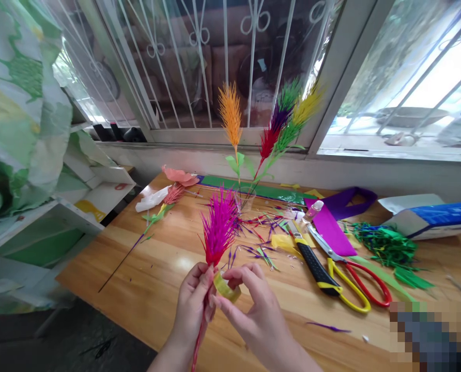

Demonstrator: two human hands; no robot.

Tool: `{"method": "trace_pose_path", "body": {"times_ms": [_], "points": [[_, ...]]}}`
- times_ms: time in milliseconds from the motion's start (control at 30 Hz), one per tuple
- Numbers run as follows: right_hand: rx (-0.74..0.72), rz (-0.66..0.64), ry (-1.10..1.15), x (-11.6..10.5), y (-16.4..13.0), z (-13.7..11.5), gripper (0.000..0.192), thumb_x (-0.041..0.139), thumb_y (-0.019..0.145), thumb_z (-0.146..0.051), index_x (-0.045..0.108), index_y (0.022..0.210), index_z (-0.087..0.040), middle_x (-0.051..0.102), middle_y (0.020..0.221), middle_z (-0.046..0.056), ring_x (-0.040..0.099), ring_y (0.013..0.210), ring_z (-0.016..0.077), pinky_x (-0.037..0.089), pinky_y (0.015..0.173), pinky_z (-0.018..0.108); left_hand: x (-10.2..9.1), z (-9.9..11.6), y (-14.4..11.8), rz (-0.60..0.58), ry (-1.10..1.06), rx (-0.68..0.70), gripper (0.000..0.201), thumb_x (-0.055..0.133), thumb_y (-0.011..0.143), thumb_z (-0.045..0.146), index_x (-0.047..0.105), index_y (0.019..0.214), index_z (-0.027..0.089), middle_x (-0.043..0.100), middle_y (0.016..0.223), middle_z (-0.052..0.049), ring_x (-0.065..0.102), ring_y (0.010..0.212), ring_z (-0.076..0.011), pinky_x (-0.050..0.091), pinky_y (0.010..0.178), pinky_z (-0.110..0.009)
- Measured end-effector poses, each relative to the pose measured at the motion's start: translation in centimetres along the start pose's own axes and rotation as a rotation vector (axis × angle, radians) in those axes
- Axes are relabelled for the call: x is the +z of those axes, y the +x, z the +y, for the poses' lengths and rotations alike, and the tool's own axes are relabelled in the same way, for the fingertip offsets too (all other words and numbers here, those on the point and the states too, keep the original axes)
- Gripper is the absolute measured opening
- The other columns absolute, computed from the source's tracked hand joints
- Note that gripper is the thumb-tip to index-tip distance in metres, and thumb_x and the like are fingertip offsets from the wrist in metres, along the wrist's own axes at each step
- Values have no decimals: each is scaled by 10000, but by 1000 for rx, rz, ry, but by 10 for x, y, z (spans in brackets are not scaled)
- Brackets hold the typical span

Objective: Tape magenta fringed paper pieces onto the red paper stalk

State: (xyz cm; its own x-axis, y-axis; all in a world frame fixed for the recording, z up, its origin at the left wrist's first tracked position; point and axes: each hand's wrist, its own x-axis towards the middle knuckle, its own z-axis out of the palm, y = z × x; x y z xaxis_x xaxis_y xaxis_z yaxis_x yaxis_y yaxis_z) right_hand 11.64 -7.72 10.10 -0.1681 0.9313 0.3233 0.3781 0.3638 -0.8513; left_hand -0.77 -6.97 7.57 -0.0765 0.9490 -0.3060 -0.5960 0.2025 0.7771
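My left hand (195,297) is closed around the red stem of a magenta and red paper flower spike (218,225), held upright over the table. Just below the flower head, my right hand (249,299) pinches a small roll of clear yellowish tape (227,288) right beside the stem. Its thumb reaches close to the left fingers. Whether a strip of tape joins the roll to the stem I cannot make out. Behind the held spike, a clear cup (248,199) carries an orange spike (230,116) and several multicoloured ones (279,121).
On the wooden table (137,268) lie a utility knife (316,261), scissors with red and yellow handles (350,279), purple paper strips (333,227), green shreds (387,245) and a blue-white box (435,219). A pink flower stem (153,219) rests at left. White shelves (94,191) adjoin the table.
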Motion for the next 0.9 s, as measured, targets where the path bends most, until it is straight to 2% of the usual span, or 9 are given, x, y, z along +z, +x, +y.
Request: {"method": "trace_pose_path", "body": {"times_ms": [167,333,500,633,767,900], "points": [[82,-44,8,2,-5,13,157,606,746,-270,538,862,-189,568,762,34,496,758,179,410,676,303,-8,-1,3,-54,13,-32,204,668,676,320,570,746,155,423,347,102,246,229,11,213,248,-77],[148,-29,80,6,-10,22,177,613,745,-310,547,861,-195,558,791,26,500,768,166,406,703,293,-15,-6,5,-163,-166,-166,208,668,681,303,622,776,123,360,360,115,149,245,30,175,239,-64],[154,6,89,13,-10,19,161,626,731,-281,553,840,-188,563,766,24,487,768,170,409,688,290,-18,-7,6,-218,-294,-248,206,665,684,308,627,724,110,338,374,120,86,256,41,151,231,-58],[89,29,48,15,-7,14,145,629,722,-232,554,831,-173,581,762,36,487,758,177,416,676,299,-15,-4,5,-158,-197,-224,168,653,695,302,629,749,145,339,352,120,105,247,28,128,231,-79],[42,54,-16,14,-4,13,136,624,720,-206,554,831,-173,589,750,39,479,749,181,410,658,299,-18,-1,9,-82,-25,-190,185,638,708,318,635,781,148,419,385,92,238,263,16,184,269,-97],[-51,69,-108,16,-2,13,112,621,711,-177,551,799,-183,576,686,18,450,716,175,383,643,287,-21,4,14,-51,103,-305,227,676,672,298,639,817,128,537,523,41,368,349,12,272,347,-101]]}}
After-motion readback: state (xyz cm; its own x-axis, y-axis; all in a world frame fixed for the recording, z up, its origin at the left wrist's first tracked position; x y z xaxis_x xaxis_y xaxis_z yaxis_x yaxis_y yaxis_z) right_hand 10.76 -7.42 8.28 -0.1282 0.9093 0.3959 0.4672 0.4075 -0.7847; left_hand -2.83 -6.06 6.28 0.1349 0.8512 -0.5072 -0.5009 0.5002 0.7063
